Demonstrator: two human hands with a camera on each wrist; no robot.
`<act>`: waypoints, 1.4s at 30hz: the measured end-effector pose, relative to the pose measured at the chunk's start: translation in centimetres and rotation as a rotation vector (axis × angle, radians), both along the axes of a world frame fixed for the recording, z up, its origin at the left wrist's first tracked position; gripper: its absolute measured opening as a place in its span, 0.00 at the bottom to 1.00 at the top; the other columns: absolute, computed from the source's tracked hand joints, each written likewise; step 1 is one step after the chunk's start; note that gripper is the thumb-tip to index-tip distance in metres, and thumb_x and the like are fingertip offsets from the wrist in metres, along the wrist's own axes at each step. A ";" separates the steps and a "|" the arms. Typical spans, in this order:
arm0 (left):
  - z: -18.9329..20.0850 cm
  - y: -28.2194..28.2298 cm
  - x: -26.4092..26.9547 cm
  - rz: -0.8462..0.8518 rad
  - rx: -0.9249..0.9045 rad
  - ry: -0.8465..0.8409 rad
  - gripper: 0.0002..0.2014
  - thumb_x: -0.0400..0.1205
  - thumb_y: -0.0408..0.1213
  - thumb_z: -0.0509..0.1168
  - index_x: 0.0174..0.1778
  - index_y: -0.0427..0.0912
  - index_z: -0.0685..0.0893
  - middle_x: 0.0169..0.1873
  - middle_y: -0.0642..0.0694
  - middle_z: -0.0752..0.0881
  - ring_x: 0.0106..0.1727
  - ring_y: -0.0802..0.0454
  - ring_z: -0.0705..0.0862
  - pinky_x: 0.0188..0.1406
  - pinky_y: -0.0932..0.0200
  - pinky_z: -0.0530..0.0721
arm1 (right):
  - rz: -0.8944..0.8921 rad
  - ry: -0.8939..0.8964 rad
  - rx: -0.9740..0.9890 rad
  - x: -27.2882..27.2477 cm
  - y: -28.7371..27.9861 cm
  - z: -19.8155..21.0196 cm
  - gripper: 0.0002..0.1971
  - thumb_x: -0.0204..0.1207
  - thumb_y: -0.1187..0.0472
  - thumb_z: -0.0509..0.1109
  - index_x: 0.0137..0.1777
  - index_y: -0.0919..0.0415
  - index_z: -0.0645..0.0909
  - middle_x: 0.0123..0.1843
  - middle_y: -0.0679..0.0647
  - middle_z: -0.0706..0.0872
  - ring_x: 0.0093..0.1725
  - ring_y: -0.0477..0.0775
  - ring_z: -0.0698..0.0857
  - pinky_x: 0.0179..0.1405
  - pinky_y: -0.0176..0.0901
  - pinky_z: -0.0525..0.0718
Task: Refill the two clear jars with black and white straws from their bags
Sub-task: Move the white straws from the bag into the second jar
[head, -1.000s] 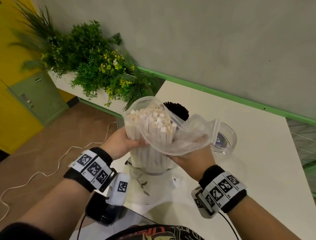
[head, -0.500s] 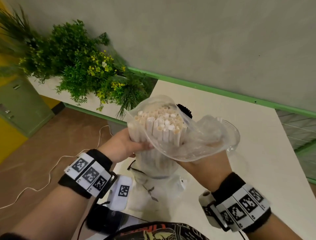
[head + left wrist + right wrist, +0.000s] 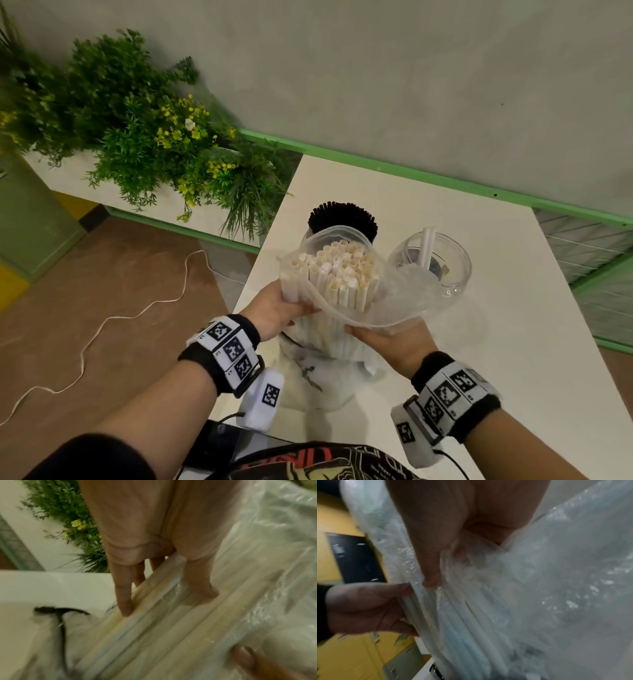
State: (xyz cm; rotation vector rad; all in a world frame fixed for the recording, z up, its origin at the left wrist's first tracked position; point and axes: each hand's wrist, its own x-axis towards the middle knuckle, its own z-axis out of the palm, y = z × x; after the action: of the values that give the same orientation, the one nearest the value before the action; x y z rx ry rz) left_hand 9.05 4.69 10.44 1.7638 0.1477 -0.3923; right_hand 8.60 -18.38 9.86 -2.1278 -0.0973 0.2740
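A clear plastic bag (image 3: pixel 387 305) stands upright over the table, packed with white straws (image 3: pixel 337 270) whose ends show at its open mouth. My left hand (image 3: pixel 277 311) grips the bundle through the bag (image 3: pixel 257 547) on its left side, fingers (image 3: pixel 123 596) along the straws (image 3: pixel 154 622). My right hand (image 3: pixel 394 342) holds the bag's right side, thumb (image 3: pixel 429 566) pinching the loose film (image 3: pixel 556 574). Behind the bag a jar of black straws (image 3: pixel 342 219) stands. To the right a clear jar (image 3: pixel 431 263) holds one white straw (image 3: pixel 427 246).
The white table (image 3: pixel 479 377) ends at a left edge beside my left wrist. A planter of green plants (image 3: pixel 137 130) with yellow flowers lies to the far left. A white cable (image 3: pixel 102 325) trails on the brown floor. A green-trimmed wall (image 3: pixel 411 171) backs the table.
The view has shifted, so the black straws and the clear jar now show clear of the bag. Both hands have kept their hold on the bag of white straws.
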 end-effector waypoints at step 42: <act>4.3 1.0 -0.6 0.184 0.040 -0.157 0.24 0.79 0.21 0.55 0.63 0.53 0.80 0.57 0.46 0.84 0.54 0.46 0.85 0.54 0.45 0.83 | -0.063 0.087 -0.110 1.3 -0.8 -2.0 0.25 0.63 0.40 0.80 0.53 0.55 0.83 0.48 0.49 0.88 0.50 0.49 0.86 0.52 0.41 0.83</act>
State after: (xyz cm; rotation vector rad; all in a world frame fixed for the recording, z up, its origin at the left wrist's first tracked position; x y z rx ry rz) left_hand 8.48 5.72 14.70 1.7952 0.2046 -0.1181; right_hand 9.90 -19.21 7.84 -2.2198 0.0359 0.3413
